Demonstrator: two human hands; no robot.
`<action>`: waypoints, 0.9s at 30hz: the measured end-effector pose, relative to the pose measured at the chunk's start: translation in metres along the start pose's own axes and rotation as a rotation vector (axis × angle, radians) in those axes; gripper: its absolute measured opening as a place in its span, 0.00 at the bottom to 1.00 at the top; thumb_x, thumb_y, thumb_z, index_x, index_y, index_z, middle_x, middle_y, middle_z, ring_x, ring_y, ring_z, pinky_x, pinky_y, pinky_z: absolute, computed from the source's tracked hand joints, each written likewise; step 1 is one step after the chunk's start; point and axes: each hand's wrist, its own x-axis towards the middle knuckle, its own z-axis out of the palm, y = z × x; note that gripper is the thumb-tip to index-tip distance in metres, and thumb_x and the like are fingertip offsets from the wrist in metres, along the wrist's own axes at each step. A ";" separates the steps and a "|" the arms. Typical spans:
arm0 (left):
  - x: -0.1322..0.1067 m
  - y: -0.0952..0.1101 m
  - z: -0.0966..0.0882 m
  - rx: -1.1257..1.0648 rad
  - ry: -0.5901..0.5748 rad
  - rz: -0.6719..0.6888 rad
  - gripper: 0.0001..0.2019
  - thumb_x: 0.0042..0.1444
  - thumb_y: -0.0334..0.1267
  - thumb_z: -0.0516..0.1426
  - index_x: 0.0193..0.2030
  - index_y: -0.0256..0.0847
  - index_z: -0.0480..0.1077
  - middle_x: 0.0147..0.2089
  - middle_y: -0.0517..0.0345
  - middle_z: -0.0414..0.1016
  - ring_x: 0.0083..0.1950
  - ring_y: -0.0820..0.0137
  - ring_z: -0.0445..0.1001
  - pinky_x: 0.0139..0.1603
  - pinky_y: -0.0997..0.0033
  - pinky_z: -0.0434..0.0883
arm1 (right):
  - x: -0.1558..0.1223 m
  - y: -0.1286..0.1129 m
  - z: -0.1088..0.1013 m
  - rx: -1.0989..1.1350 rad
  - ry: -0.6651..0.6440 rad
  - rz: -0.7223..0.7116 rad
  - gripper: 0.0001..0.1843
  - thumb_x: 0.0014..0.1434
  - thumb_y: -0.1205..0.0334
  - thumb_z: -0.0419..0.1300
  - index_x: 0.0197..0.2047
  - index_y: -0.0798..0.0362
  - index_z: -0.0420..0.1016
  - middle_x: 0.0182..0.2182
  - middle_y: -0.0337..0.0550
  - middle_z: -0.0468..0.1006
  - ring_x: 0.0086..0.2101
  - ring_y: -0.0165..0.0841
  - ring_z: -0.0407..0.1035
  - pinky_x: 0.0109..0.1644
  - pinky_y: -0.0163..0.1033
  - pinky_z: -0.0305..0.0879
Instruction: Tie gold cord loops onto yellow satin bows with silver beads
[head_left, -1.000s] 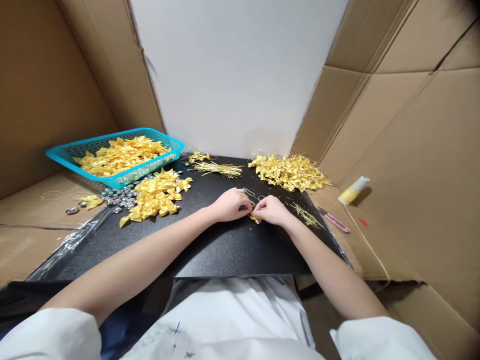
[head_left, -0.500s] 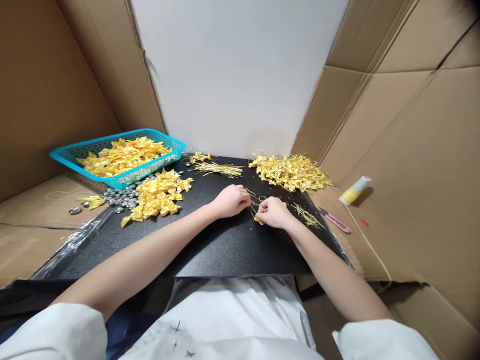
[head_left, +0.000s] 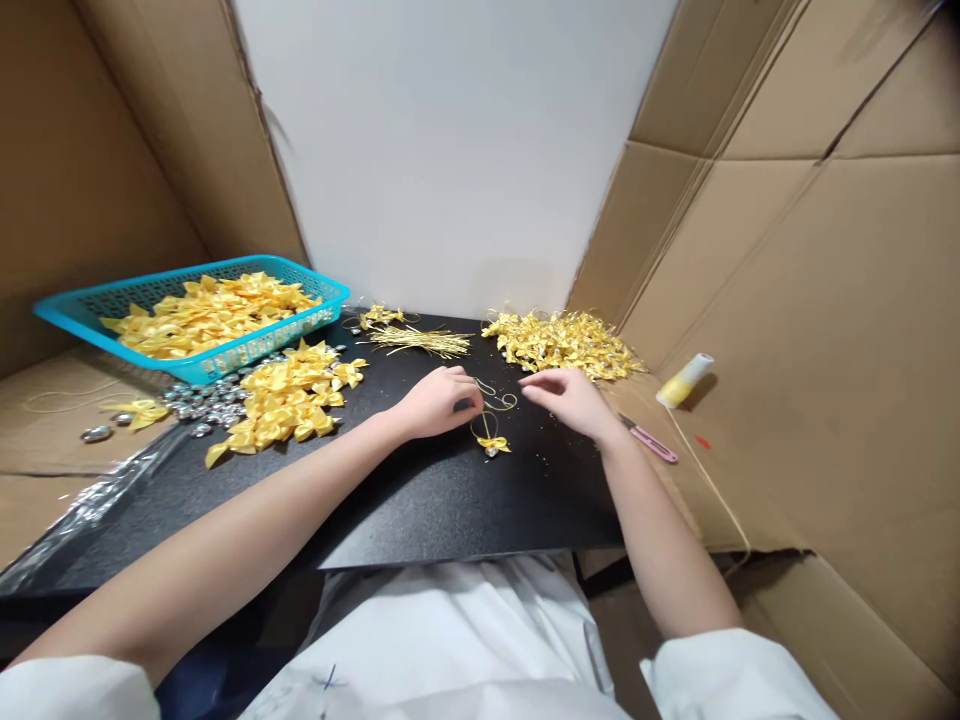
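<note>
While left hand [head_left: 439,402] pinches the cord [head_left: 501,406], right hand [head_left: 568,396] hovers open.

One head-worn camera is looking forward and down, sitting close above the left hand [head_left: 437,402] and right hand [head_left: 568,398] on the black table [head_left: 450,500], facing a white wall [head_left: 450,150], with cardboard panels [head_left: 787,300] closing in both sides.
</note>
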 end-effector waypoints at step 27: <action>0.000 0.015 -0.006 0.022 -0.009 0.082 0.06 0.60 0.33 0.51 0.34 0.39 0.68 0.34 0.55 0.73 0.37 0.68 0.67 0.42 0.69 0.63 | -0.063 0.026 -0.028 -0.381 0.039 0.115 0.13 0.68 0.58 0.47 0.43 0.53 0.70 0.39 0.47 0.79 0.39 0.35 0.73 0.39 0.34 0.61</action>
